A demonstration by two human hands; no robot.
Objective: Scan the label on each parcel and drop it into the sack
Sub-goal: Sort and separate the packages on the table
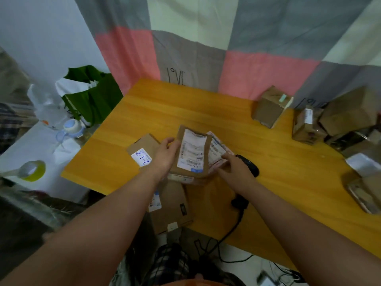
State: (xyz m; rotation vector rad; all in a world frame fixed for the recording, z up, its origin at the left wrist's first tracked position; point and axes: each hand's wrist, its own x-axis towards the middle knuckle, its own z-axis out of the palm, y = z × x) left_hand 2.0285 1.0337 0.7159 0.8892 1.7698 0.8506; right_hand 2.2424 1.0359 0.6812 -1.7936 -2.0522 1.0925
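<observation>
While the left grip (165, 153) clasps the brown white-labelled cardboard parcel (192, 153), hold its label flat; the right grip (237, 168) — grasping the black handheld scanner (250, 165) — should aim squarely.

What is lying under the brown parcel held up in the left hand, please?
Under the brown parcel, gripped by the left hand, a pinkish parcel with a white label shows past its right edge. The rest of it is covered.

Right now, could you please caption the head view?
Left hand holds a brown parcel, right hand a second parcel, scanner beside them on the table.
</observation>
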